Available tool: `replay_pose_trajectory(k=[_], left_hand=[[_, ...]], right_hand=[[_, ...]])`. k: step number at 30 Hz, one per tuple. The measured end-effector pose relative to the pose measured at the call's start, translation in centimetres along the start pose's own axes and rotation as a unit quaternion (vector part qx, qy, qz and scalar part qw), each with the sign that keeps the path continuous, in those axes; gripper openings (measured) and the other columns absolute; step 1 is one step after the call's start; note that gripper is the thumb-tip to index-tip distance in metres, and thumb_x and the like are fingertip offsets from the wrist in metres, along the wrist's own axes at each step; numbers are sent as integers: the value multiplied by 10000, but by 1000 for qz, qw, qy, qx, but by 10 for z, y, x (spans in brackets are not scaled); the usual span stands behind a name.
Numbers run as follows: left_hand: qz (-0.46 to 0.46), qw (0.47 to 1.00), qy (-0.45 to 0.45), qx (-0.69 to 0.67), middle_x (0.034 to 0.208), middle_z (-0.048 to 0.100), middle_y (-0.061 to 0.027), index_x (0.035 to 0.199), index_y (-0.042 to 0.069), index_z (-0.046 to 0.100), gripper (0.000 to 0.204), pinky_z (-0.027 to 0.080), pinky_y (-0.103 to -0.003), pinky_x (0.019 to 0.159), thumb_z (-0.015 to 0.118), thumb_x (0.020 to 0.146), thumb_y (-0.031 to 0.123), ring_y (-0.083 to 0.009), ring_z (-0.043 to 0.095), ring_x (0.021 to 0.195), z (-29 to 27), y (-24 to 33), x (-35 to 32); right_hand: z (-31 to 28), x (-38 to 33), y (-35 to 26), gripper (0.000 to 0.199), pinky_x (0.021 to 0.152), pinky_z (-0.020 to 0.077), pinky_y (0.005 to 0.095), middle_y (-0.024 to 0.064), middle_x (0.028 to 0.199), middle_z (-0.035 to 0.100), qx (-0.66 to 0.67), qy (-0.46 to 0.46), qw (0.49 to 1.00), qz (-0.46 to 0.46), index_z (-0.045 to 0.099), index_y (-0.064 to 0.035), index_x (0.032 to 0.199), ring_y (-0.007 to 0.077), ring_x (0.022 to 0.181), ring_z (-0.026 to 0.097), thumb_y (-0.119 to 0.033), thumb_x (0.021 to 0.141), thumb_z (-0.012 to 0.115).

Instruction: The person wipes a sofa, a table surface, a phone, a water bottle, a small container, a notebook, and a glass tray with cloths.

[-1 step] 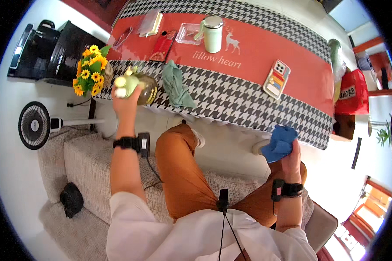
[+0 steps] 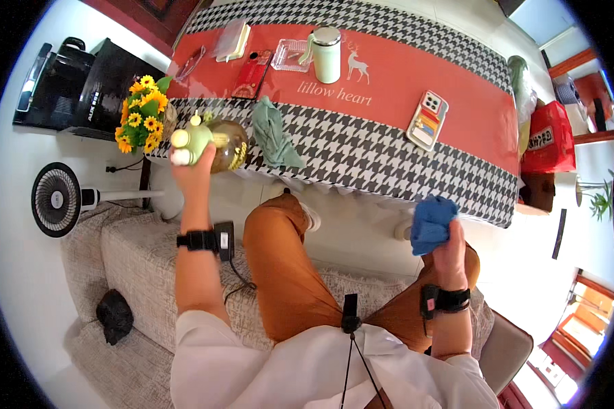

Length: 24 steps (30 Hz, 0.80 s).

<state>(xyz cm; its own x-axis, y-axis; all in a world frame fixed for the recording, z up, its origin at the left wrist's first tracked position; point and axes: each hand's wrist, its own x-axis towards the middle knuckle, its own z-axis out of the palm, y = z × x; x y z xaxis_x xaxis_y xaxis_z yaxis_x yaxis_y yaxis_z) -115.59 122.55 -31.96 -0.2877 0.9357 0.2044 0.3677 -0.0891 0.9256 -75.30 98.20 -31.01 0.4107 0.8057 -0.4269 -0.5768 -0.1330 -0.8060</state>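
My left hand (image 2: 192, 172) grips the green top of a rounded, glossy jug (image 2: 230, 144) at the houndstooth near edge of the bench (image 2: 361, 150); my right hand (image 2: 449, 258) clutches a folded blue cloth (image 2: 431, 223) near that edge. Red, pale-lettered covering (image 2: 397, 83) separates a mint tumbler (image 2: 327, 60) from a phone (image 2: 428, 120).

Table (image 2: 396, 85): green cloth (image 2: 275, 133), pale-cased phone (image 2: 428, 120), lidded mug (image 2: 327, 60), clear tray (image 2: 286, 57).

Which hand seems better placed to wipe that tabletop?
Probably the right hand: it holds the blue cloth beside the near edge of the table, while the left hand grips the green-topped bottle.
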Motion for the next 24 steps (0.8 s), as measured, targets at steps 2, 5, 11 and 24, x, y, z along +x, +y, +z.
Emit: replay_pose_trajectory(k=[2, 5, 11, 24], left_hand=[[27, 999, -11, -30, 1024, 568, -90, 1119, -3, 474, 584, 457, -297, 807, 756, 620, 108, -172, 562, 907, 3, 54, -27], [77, 991, -67, -86, 1015, 565, -87, 1098, -7, 486, 528, 456, -293, 799, 733, 634, 47, -161, 562, 887, 13, 107, -75], [37, 953, -213, -212, 1059, 546, -78, 1154, -7, 431, 602, 462, -289, 815, 743, 641, 35, -148, 554, 929, 35, 172, -173], [39, 896, -336, -288, 1032, 546, -68, 1140, -3, 464, 652, 456, -279, 816, 768, 586, 159, -130, 550, 907, 12, 222, -232]], right_hand=[[6, -12, -11, 479, 657, 485, 311, 105, 1061, 563, -52, -80, 995, 20, 466, -2, 1170, 188, 894, 570, -391, 930, 322], [57, -35, 0, 429, 607, 447, 280, 63, 917, 555, -208, -187, 956, -95, 499, -14, 1090, 129, 755, 517, -369, 940, 310], [148, -88, 4, 424, 903, 336, 500, 169, 1192, 453, -546, -74, 702, -451, 470, -58, 1171, 356, 1167, 397, -344, 858, 462], [71, -93, -37, 492, 825, 472, 315, 118, 1046, 595, 229, -284, 914, 181, 526, -21, 1131, 195, 915, 589, -438, 896, 411]])
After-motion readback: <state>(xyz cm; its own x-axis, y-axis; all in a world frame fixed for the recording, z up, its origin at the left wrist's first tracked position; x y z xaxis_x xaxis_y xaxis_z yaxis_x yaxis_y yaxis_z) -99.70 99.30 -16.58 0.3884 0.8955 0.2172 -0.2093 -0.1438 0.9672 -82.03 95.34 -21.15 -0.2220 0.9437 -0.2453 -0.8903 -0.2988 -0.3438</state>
